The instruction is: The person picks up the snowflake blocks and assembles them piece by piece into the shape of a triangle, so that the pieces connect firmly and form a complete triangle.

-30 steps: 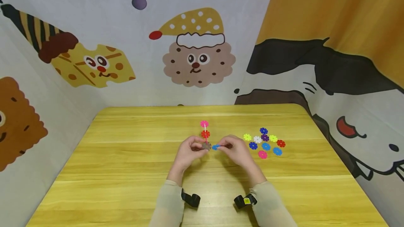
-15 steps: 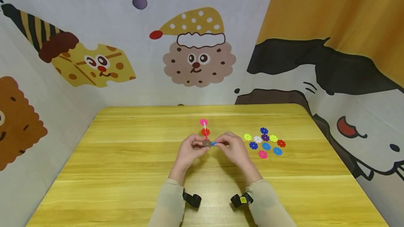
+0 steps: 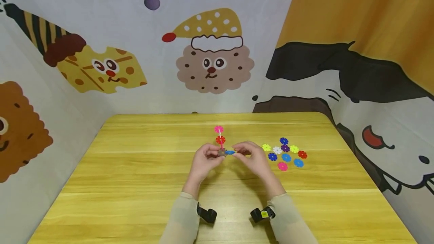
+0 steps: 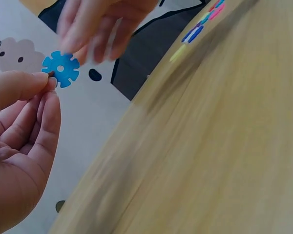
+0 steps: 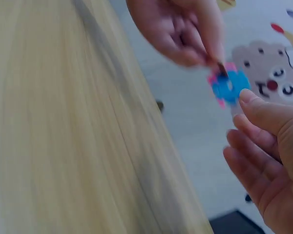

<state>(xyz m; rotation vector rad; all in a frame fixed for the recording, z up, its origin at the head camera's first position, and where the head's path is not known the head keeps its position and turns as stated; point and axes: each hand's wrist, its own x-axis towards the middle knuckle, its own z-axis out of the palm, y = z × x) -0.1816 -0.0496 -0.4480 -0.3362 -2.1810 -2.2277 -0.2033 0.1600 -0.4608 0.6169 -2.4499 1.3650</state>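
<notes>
My left hand (image 3: 204, 162) pinches a brownish notched interlocking disc (image 3: 222, 152) between thumb and fingers, above the table. From that disc a chain leads away: a pink edge-on piece, a red disc (image 3: 220, 139), a white edge-on piece, then a pink disc (image 3: 219, 128) at the far end. A light blue disc (image 4: 61, 68) is joined to the brown one on its right side, crosswise. At the blue disc's right edge is my right hand (image 3: 252, 158). Its thumb (image 5: 251, 100) is at the rim and its fingers are spread apart; in the left wrist view it is blurred.
Loose notched discs lie to the right on the wooden table (image 3: 135, 183): several colours, including a white disc (image 3: 277, 150), a purple disc (image 3: 285, 148) and a pink disc (image 3: 283, 166). A cartoon-printed curtain (image 3: 210, 104) stands behind the table.
My right hand brought the blue disc left against the brown disc, and they joined. Its fingers have since parted from the blue disc. The chain rose slightly.
</notes>
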